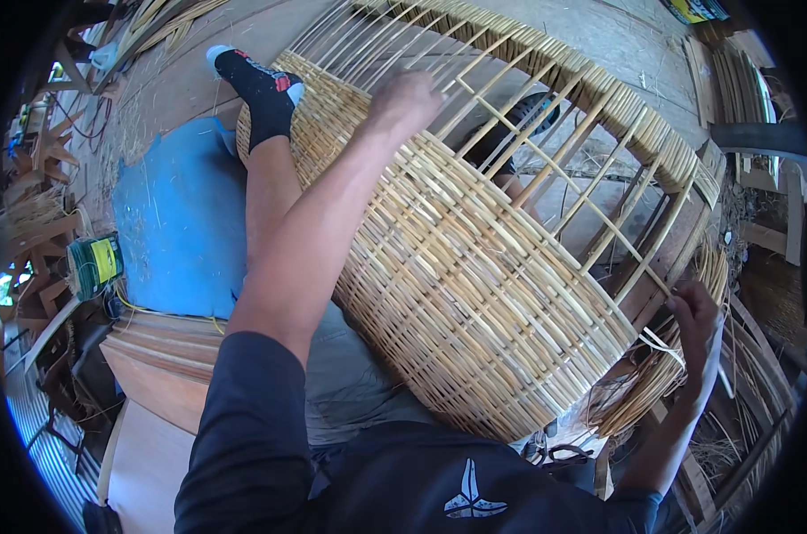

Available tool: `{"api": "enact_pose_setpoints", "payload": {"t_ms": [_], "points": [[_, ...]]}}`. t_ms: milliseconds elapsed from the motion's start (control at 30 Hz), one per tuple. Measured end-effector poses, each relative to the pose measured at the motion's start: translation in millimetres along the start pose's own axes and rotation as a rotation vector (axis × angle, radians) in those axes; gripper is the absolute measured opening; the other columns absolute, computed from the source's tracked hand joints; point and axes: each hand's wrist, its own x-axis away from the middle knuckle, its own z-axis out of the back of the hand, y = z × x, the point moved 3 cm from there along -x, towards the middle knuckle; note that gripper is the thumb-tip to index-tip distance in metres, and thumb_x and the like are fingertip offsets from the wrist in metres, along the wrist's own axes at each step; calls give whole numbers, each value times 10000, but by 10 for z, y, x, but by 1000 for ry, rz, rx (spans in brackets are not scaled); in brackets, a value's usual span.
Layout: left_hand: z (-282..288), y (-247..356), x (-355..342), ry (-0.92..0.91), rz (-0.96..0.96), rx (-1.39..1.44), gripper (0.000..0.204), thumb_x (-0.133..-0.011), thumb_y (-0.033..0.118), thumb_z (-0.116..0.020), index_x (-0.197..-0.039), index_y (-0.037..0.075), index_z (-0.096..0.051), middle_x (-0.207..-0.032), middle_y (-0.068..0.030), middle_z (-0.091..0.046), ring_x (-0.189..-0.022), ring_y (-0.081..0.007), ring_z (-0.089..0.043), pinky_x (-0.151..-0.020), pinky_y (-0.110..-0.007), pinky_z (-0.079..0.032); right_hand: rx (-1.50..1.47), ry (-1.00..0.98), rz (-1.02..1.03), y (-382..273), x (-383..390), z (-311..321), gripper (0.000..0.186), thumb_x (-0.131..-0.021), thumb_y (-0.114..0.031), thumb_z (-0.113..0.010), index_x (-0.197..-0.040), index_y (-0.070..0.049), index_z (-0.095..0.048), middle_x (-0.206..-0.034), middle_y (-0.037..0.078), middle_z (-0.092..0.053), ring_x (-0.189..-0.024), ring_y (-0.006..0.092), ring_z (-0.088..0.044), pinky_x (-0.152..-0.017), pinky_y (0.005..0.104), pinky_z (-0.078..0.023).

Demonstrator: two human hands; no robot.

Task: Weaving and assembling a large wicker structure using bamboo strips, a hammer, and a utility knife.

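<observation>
A large woven rattan panel (474, 267) lies slanted across my lap, its tan strands packed tight. Bare parallel stakes (532, 187) run from its far edge to a thick wrapped rim (546, 55). A long thin cane (578, 189) crosses the stakes at a slant. My left hand (409, 102) is closed and slightly blurred at the weave's far edge, beside the stakes; what its fingers hold is hidden. At the right, my right hand (697, 322) is closed, its fingertips pinching the cane near its lower right end.
My socked foot (261, 93) rests on the panel's left part. Left of my leg lies a blue sheet (176, 222), with a green spool (96, 267) beside it and stacked boards (158, 360) below. A bundle of canes (644, 392) lies at the right. Wooden floorboards (172, 89) spread beyond.
</observation>
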Motion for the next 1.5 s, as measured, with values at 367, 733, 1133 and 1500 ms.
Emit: {"api": "enact_pose_setpoints", "payload": {"t_ms": [367, 733, 1133, 1500], "points": [[297, -412, -477, -276, 170, 86, 939, -696, 383, -772, -1382, -36, -285, -1396, -272, -331, -1298, -326, -352, -1084, -452, -253, 132, -35, 0, -231, -106, -48, 119, -812, -103, -579, -753, -5, -548, -665, 42, -536, -639, 117, -508, -600, 282, -418], [602, -515, -838, 346, -111, -378, 515, -873, 483, -521, -1091, 28, -622, -1062, -190, -636, -946, -308, -611, -821, -419, -476, 216, 1, 48, -172, -133, 83, 134, -842, -119, -585, -825, 9, -549, -656, 87, -515, -598, 146, -472, -576, 311, -402], [573, -846, -1477, 174, 9, -277, 405, -874, 359, -538, -1140, 64, -615, -1186, -192, -585, -1093, -307, -568, -941, -415, -423, 208, -20, 129, -113, -153, -123, 58, -847, -35, -561, -835, 20, -546, -720, 107, -533, -641, 181, -520, -609, 303, -423], [837, -1047, -1178, 726, -58, -819, 213, -880, 200, -483, -937, 71, -643, -923, -159, -670, -829, -285, -658, -720, -418, -499, 395, 150, 223, -460, -146, -351, 211, -848, -55, -556, -1057, -26, -541, -906, 137, -567, -805, 263, -563, -710, 345, -455]]}}
